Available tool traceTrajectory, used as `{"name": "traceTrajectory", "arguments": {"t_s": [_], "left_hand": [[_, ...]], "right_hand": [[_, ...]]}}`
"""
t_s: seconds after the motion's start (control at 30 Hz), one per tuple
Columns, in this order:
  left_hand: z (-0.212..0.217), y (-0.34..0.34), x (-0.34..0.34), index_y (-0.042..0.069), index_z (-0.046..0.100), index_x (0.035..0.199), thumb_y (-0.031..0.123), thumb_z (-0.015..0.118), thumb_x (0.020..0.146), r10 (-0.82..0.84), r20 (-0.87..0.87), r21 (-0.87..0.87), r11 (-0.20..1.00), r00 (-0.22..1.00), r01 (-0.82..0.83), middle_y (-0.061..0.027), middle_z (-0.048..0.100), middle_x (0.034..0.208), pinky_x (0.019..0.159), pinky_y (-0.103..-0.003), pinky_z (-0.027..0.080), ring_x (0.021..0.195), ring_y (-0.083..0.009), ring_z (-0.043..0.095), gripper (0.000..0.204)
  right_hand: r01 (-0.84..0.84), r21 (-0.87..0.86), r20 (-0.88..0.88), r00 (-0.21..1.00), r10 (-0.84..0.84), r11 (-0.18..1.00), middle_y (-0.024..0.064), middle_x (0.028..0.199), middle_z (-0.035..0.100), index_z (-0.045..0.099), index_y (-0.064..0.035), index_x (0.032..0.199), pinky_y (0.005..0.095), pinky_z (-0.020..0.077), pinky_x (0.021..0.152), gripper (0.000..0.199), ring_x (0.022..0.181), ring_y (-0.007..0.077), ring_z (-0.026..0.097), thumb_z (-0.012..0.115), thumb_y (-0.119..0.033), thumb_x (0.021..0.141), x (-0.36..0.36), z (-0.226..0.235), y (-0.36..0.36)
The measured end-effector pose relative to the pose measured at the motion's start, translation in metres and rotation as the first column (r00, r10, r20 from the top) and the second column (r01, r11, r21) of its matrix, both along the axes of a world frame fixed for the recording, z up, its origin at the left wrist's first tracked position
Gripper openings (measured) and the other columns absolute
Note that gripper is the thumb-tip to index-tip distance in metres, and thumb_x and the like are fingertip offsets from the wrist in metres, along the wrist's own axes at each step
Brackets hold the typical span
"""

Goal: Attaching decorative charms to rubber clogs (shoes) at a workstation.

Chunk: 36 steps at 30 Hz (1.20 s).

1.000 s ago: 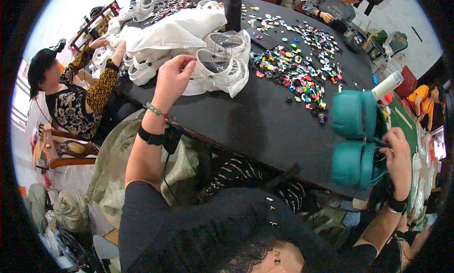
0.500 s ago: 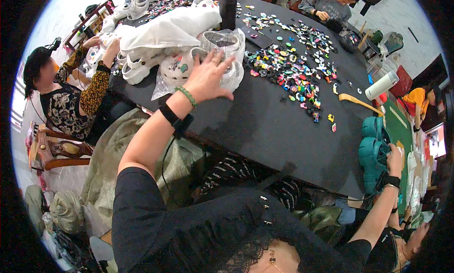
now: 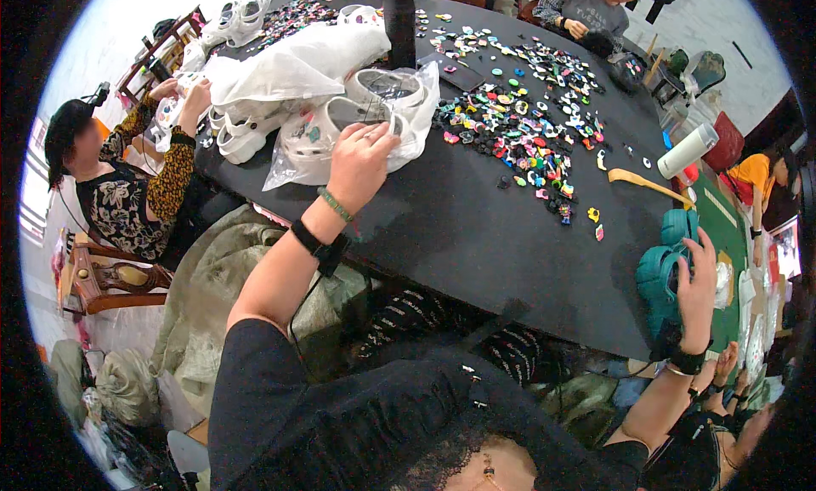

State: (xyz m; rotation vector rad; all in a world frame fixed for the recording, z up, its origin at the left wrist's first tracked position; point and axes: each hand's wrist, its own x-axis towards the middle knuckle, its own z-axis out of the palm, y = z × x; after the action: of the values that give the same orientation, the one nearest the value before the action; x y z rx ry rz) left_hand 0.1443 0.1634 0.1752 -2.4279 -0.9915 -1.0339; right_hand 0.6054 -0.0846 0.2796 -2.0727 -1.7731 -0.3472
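My left hand is closed at the near edge of a pair of white clogs in a clear plastic bag; its fingertips are curled at the clog's opening and partly hidden. Colourful charms dot the clog's toe. At the right edge of the table, my right hand rests against a pair of teal clogs, fingers apart and stretched upward, thumb beside the shoe. The palm hides part of the teal pair.
Loose shoe charms are scattered over the black table. A black cylinder stands behind the bagged clogs, a phone beside it. A wooden stick and a pale tumbler lie rightward. A person handles white clogs at left; others sit around.
My left hand has gone from spread to curled and lower on the bagged clogs, which have shifted slightly nearer. My right hand has loosened from its hold on the teal clogs, which have tilted.
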Motion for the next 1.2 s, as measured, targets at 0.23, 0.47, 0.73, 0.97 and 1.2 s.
{"name": "traceTrajectory", "arguments": {"t_s": [0.23,0.47,0.73,0.97,1.2], "left_hand": [[0.029,-0.091,-0.001,0.009,0.064,0.085,-0.002,0.057,0.065,-0.196,0.162,0.066,0.98,0.967,0.188,-0.0092,0.065,0.104,0.088,-0.039,0.044,0.099,-0.0258,0.061,0.024],[0.026,-0.173,0.047,0.007,0.063,0.094,0.01,0.062,0.073,-0.655,0.049,-0.155,0.741,0.754,0.653,-0.0116,0.061,0.109,0.084,-0.04,0.047,0.101,-0.0282,0.059,0.022],[0.018,-0.179,0.065,0.006,0.06,0.109,0.013,0.06,0.071,-0.696,-0.023,-0.322,0.684,0.717,0.654,-0.0095,0.058,0.113,0.087,-0.041,0.045,0.103,-0.0265,0.056,0.039],[0.043,-0.185,0.062,0.006,0.055,0.117,0.042,0.074,0.06,-0.668,-0.016,-0.561,0.622,0.744,0.546,-0.0058,0.057,0.1,0.081,-0.037,0.045,0.091,-0.0229,0.054,0.071],[0.031,-0.167,0.071,0.007,0.056,0.114,0.033,0.074,0.066,-0.601,-0.038,-0.527,0.691,0.798,0.495,-0.0092,0.056,0.106,0.084,-0.04,0.044,0.099,-0.0283,0.053,0.057]], "right_hand": [[-0.28,0.053,-0.242,0.928,0.284,0.959,0.0156,0.12,0.053,0.058,-0.0004,0.098,0.0359,0.0433,0.09,0.02,0.104,0.0298,0.056,0.057,0.002,0.079,-0.084,-0.014,0.02],[-0.471,-0.164,-0.94,0.342,0.007,0.867,0.0118,0.089,0.064,0.051,0.0037,0.107,0.0256,0.0492,0.06,0.031,0.066,0.0142,0.063,0.055,-0.022,0.091,-0.143,-0.076,0.031],[-0.625,-0.182,-0.971,-0.006,-0.238,0.759,-0.0003,0.076,0.06,0.056,-0.0026,0.1,0.0202,0.0398,0.048,0.032,0.061,0.0066,0.055,0.051,-0.033,0.092,-0.175,-0.135,0.025],[-0.401,-0.005,-1.0,-0.017,-0.013,0.916,-0.0027,0.066,0.055,0.05,-0.0079,0.086,0.0165,0.0361,0.045,0.01,0.054,0.0059,0.055,0.053,-0.016,0.09,-0.154,-0.119,0.034],[-0.413,-0.219,-0.967,0.211,-0.141,0.884,0.0035,0.064,0.058,0.056,-0.0009,0.081,0.0241,0.0436,0.047,0.036,0.051,0.0106,0.055,0.054,-0.036,0.09,-0.157,-0.117,0.033]]}}
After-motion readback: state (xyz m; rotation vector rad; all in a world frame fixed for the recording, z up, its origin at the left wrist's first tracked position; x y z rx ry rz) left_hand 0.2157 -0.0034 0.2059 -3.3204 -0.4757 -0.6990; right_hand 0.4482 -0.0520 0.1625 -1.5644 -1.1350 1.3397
